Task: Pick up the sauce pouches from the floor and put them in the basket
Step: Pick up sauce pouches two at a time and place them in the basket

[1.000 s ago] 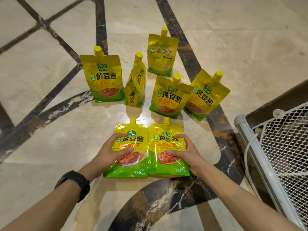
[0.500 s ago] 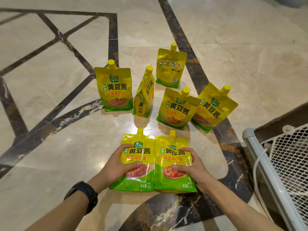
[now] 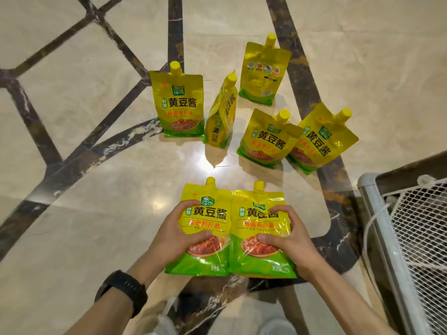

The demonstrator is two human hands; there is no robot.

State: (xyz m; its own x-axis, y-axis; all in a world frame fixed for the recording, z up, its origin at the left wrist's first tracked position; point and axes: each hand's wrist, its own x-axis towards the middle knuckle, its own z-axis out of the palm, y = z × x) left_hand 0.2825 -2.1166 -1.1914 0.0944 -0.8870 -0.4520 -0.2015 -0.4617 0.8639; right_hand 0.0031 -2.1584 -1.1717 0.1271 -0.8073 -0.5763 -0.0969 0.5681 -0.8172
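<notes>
Two yellow-and-green sauce pouches with spouts sit side by side in front of me. My left hand (image 3: 173, 234) grips the left pouch (image 3: 208, 221) from its left edge, thumb across its front. My right hand (image 3: 289, 235) grips the right pouch (image 3: 260, 228) from its right edge. Both pouches look lifted a little off the marble floor. Several more pouches stand behind: one at the left (image 3: 180, 105), a side-on one (image 3: 222, 114), a back-facing one (image 3: 263, 71) and two leaning together (image 3: 268, 141) (image 3: 321, 141). The white basket (image 3: 377, 213) with mesh sides is at the right.
The floor is glossy beige marble with dark inlaid bands (image 3: 175, 32). A white cord (image 3: 370, 221) hangs along the basket's rim. A black watch (image 3: 123, 293) is on my left wrist. My shoes show at the bottom edge.
Both hands have tightened round the two near pouches and raised them slightly toward me. The view has shifted, bringing the pouches closer and the basket further into frame.
</notes>
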